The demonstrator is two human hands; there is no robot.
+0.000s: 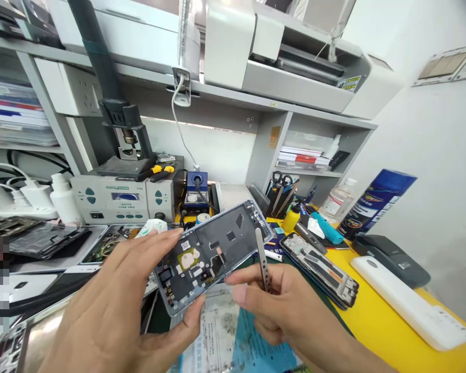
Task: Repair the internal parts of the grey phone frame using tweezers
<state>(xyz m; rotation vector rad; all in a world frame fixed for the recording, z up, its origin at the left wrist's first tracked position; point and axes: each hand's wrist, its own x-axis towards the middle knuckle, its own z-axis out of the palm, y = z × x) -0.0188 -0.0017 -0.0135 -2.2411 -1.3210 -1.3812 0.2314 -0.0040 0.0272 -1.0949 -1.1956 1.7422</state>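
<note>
My left hand (116, 300) grips a phone mid-frame (225, 228) by its left end, thumb on the lower edge and fingers along the upper edge. The frame is tilted, its right end raised, with the dark inner side, small stickers and cutouts facing me. In my right hand (283, 303) metal tweezers (263, 264) with a row of holes are held between curled fingers, pointing upward. My right index fingertip is at the frame's lower edge; whether it touches cannot be made out. Below lie printed sheets and a blue sheet (256, 336).
To the right is another opened phone (322, 269), beside a white bar-shaped device (407, 300) and a blue spray can (376, 202). Behind stand a soldering station (124, 199), a tool holder (281, 199) and a yellow bottle (291, 218). Phone parts (42, 241) lie left.
</note>
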